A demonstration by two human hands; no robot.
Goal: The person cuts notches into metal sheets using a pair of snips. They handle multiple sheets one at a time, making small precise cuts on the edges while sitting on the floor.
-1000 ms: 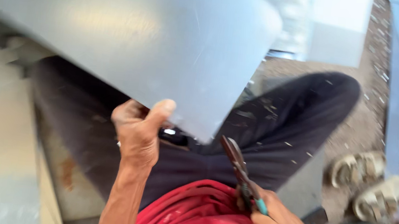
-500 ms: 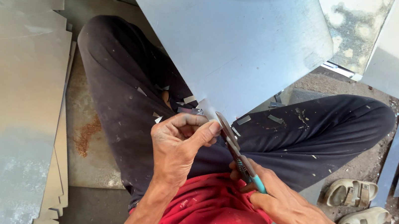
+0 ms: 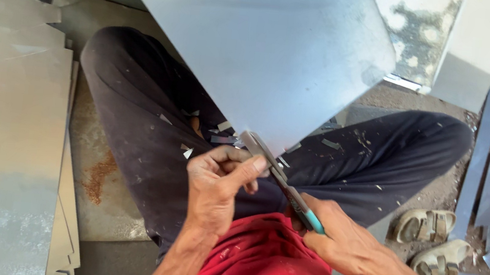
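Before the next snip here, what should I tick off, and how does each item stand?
1. Tin snips gripped: ok, the right hand is closed on the teal handles.
2. Blades at the sheet's edge: ok, they meet the lower corner of the metal sheet.
3. Sheet steadied: ok, the left hand is at that corner beside the blades.
4. Left hand's fingertips clear of the blades: not ok, the thumb lies right against them.
5. Cut line marked: cannot tell, no line shows.
6. Lap free of offcuts: not ok, metal slivers lie on the dark trousers.
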